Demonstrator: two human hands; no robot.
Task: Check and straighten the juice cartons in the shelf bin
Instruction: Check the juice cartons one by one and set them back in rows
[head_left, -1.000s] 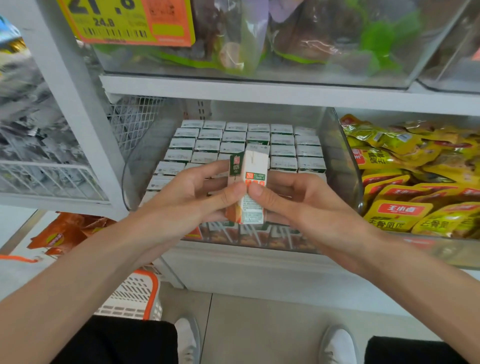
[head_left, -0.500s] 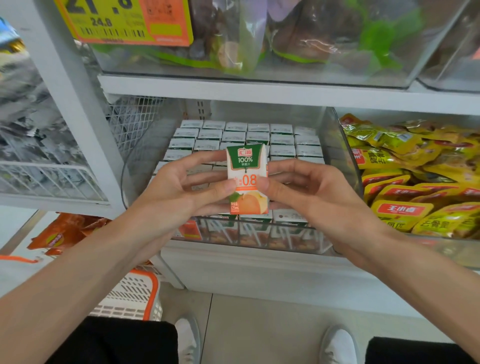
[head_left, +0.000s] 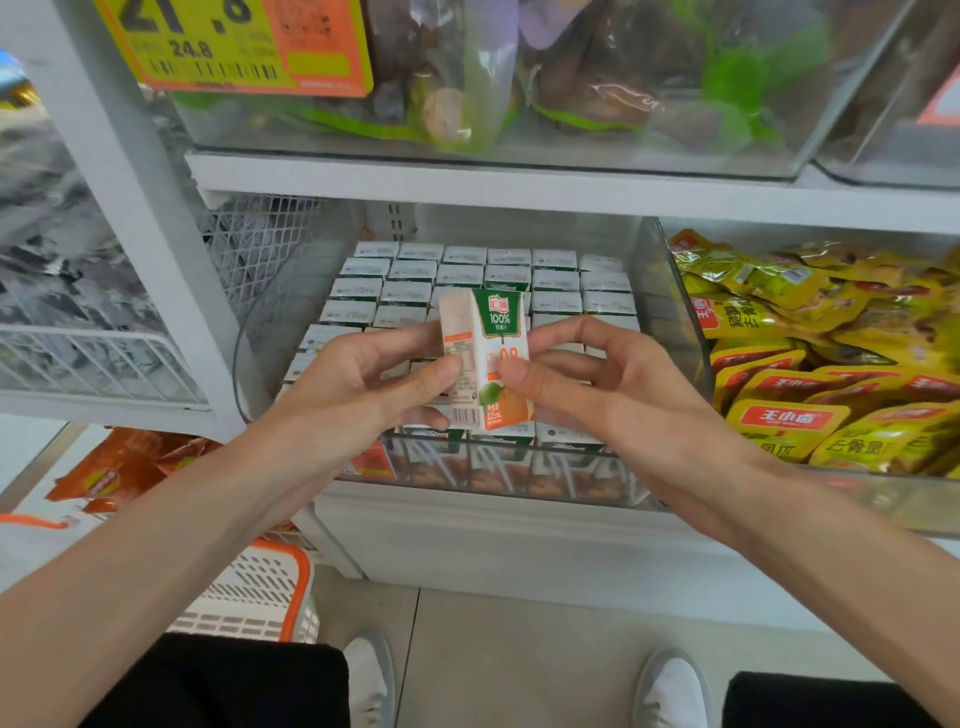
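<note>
My worry: carton (head_left: 485, 358) slips from these thumb-and-fingertip pinches, drops onto the packed rows (head_left: 467, 270) and knocks them askew; left hand (head_left: 358, 384) pinches its left side, right hand (head_left: 613, 384) its front, both narrow, other fingers loose. I see it held roughly upright above the front edge of the bin (head_left: 670, 322)
</note>
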